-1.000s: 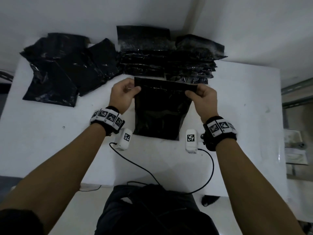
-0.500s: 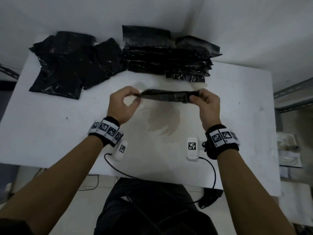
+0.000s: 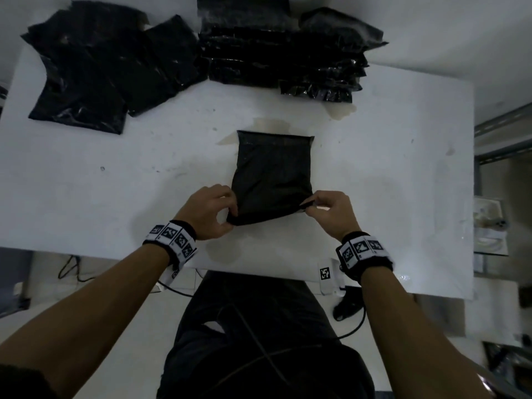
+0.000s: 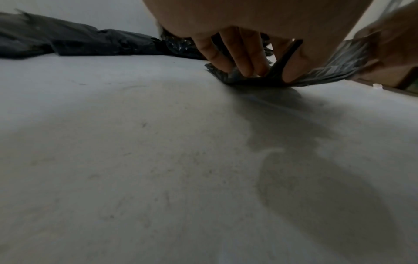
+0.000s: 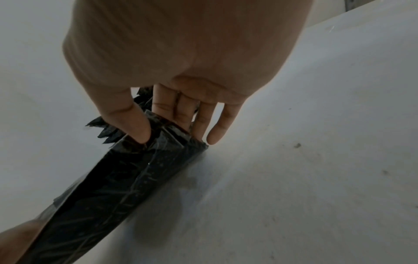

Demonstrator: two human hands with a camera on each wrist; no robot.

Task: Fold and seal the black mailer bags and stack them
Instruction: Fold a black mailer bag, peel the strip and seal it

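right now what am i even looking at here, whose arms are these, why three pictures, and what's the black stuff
No machine here: a person works with bare hands, wearing patterned wristbands. One camera sits on the head and looks down; one sits on each wrist and looks along the fingers. On the white table lie a loose pile of black bags at far left and a neat stack of folded bags at the back. In the middle lies one black mailer bag. The left hand pinches its near left corner and the right hand pinches its near right corner. The wrist views show each grip close up.
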